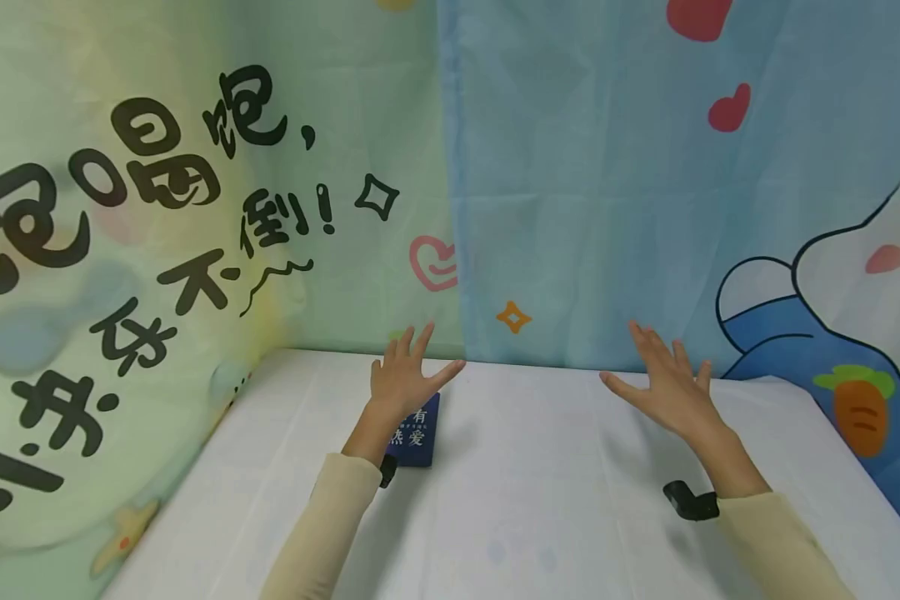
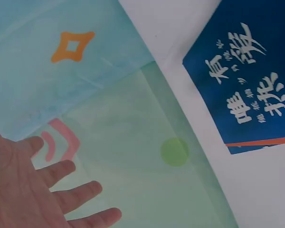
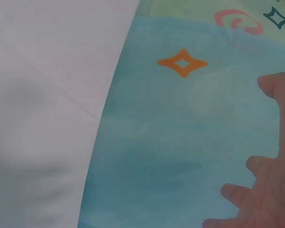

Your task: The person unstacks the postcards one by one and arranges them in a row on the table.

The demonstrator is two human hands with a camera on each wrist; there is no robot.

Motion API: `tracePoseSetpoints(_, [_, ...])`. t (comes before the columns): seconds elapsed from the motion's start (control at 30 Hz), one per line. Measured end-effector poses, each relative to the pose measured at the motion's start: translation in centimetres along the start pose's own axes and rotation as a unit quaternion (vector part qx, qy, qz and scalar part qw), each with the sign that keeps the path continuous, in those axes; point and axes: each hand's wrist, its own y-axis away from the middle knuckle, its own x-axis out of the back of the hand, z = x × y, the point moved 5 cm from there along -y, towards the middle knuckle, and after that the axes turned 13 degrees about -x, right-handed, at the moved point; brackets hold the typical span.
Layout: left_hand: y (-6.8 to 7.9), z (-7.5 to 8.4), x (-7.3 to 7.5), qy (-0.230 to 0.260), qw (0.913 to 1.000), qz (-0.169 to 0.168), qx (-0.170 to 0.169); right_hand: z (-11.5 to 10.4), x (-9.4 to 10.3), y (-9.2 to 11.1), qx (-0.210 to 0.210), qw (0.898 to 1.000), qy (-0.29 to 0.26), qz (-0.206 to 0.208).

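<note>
A dark blue book [image 1: 417, 446] with white characters lies on the white table, partly hidden behind my left wrist in the head view. The left wrist view shows more of the book's cover [image 2: 256, 71], with an orange stripe near one edge. My left hand [image 1: 402, 379] is raised above the table close to the book, fingers spread, holding nothing. On the right side my right hand [image 1: 671, 387] hovers over the table, its fingers also spread and free of any object. Both palms appear in the wrist views, the left one [image 2: 19, 185] near the lower left corner.
The white-covered table [image 1: 525, 483] reaches back to printed cloth hangings. A green cloth [image 1: 345, 275] with black lettering stands at the left and back; a blue cloth [image 1: 592, 208] with hearts and a cartoon figure covers the back right. Black straps [image 1: 692, 502] sit at the wrists.
</note>
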Motion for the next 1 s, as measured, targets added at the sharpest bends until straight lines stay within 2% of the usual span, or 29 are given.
tracePoseSetpoints(0.4, [0.9,-1.0,-0.7,-0.003,0.9993,0.036,-0.014,-0.2,-1.7,0.3,0.002,1.0,0.014,-0.004])
tracePoseSetpoints(0.73, [2.3,-1.8,-1.5,-0.011,0.999,0.039,-0.016,-0.4,-2.9,0.4,0.009,1.0,0.006,-0.018])
tracePoseSetpoints(1.0, [3.3,-2.9,-2.3,-0.008,0.9995,0.032,0.003,-0.9,-4.1,0.5,0.023,0.999,0.004,-0.024])
